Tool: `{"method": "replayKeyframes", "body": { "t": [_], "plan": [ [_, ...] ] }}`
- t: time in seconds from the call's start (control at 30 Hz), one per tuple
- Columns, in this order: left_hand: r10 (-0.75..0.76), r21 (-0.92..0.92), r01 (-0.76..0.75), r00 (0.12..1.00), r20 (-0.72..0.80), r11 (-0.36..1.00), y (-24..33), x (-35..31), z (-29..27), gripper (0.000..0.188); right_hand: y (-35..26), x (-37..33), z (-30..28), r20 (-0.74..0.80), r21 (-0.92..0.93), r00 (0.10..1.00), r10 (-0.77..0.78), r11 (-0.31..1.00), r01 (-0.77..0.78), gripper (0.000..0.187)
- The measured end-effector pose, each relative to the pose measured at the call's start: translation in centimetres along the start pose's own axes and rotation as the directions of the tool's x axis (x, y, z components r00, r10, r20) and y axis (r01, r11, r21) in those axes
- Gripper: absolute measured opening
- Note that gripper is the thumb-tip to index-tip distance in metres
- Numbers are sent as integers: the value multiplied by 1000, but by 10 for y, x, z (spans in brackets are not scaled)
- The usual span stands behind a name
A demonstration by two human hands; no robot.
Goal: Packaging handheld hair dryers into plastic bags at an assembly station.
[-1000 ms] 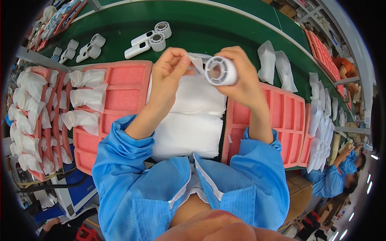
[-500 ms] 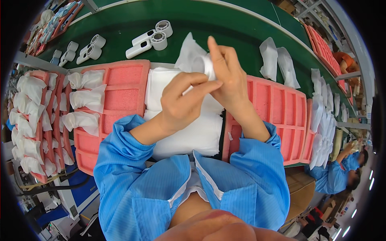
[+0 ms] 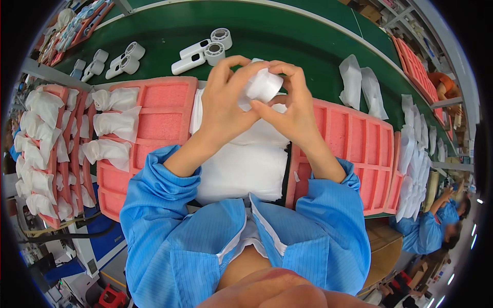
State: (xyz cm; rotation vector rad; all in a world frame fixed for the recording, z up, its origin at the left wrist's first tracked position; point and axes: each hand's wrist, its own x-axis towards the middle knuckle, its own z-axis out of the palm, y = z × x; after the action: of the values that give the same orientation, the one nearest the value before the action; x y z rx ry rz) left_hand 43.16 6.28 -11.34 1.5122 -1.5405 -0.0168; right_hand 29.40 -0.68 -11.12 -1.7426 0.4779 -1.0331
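My left hand (image 3: 223, 102) and my right hand (image 3: 295, 110) are closed around a white round-headed handheld device (image 3: 264, 86) above the near edge of the green surface. Its round end faces toward me between my fingers and thumbs. The rest of it is mostly hidden, and I cannot make out how far its thin wrapping covers it. Below my hands lies a stack of thin white sheets or bags (image 3: 241, 172).
Unwrapped white devices (image 3: 214, 53) lie beyond my hands, wrapped ones (image 3: 351, 82) to the right. Pink foam trays (image 3: 165, 97) flank the stack, some compartments holding wrapped devices (image 3: 117, 124). More filled trays stand at far left. People in blue (image 3: 426, 223) and orange (image 3: 446, 84) are at right.
My left hand has opened from a pinch and taken hold of the device's left side. My right hand has curled around the other side. The round end has turned toward me.
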Motion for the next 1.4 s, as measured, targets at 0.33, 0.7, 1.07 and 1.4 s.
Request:
{"method": "replayKeyframes", "body": {
  "t": [0.33, 0.7, 1.07, 1.4],
  "plan": [
    [-42, -896, 179, 983, 177, 406, -12, 7, -28, 46, 24, 5, -15, 311, -205, 945, -104, 963, 173, 48],
    [-87, -518, -63, 962, -260, 853, -7, -10, 4, 25, 22, 3, -8, -4, -837, 975, -223, 534, 119, 32],
    [-9, -247, -58, 965, -263, 967, -11, -1, -7, 12, 24, 4, -12, -87, -678, 995, -46, 735, -25, 31],
    [-157, -220, 104, 958, -239, 970, -69, 0, 22, 17, 51, 32, -76, 49, -546, 887, 460, 756, -361, 35]
  ]
}}
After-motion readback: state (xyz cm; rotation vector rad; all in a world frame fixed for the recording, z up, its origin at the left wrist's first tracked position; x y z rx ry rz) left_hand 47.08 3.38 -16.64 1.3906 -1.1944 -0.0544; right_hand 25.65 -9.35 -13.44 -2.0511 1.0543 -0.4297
